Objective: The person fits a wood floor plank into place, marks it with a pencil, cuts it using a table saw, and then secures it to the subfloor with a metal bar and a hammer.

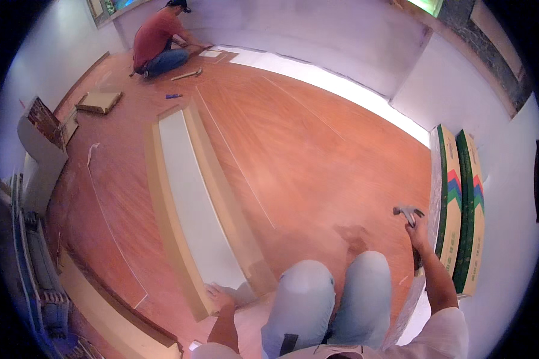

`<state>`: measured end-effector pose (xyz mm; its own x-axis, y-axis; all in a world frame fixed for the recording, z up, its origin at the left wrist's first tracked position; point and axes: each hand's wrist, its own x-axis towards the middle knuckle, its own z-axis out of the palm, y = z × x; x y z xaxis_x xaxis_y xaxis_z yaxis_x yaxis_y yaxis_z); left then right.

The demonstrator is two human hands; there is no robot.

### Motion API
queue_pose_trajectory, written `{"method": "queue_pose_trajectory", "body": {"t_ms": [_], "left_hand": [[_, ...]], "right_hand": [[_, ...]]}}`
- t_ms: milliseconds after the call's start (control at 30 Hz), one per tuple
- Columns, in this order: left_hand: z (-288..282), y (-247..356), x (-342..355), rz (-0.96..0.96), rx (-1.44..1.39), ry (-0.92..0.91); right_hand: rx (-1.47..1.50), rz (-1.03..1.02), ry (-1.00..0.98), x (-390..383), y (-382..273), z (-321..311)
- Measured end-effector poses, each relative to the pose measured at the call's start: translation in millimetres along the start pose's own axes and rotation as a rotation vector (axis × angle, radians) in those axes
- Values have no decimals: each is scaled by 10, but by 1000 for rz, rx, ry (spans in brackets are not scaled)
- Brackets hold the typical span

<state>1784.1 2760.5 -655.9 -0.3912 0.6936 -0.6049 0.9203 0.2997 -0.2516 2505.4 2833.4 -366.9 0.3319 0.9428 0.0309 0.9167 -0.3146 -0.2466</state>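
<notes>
My right hand (420,232) is closed around the handle of a claw hammer (408,212), whose metal head points left over the wood-look floor at the right. To the left of my knees, my left hand (220,296) rests with its fingers stretched out on the near end of a long pale plank (199,185). That plank lies face up inside an opened cardboard carton (161,179), whose side flaps are folded outward. Both my knees are bent in front of me, close to the floor.
Laid reddish-brown flooring (317,161) spreads ahead, bordered by a white strip (317,75) along the wall. Two long cartons (470,239) lean at the right. Far left, another person (159,39) crouches near a hammer (187,75). Another cardboard piece (111,317) lies lower left.
</notes>
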Motion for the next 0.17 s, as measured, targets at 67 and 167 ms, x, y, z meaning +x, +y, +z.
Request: {"method": "queue_pose_trajectory", "body": {"t_ms": [67,167], "left_hand": [[-26,297,-46,-10,24,38],[1252,-101,681,-178,297,670]], "right_hand": [[11,-17,45,145,79,-283],[155,114,0,461,-349,-518]]}}
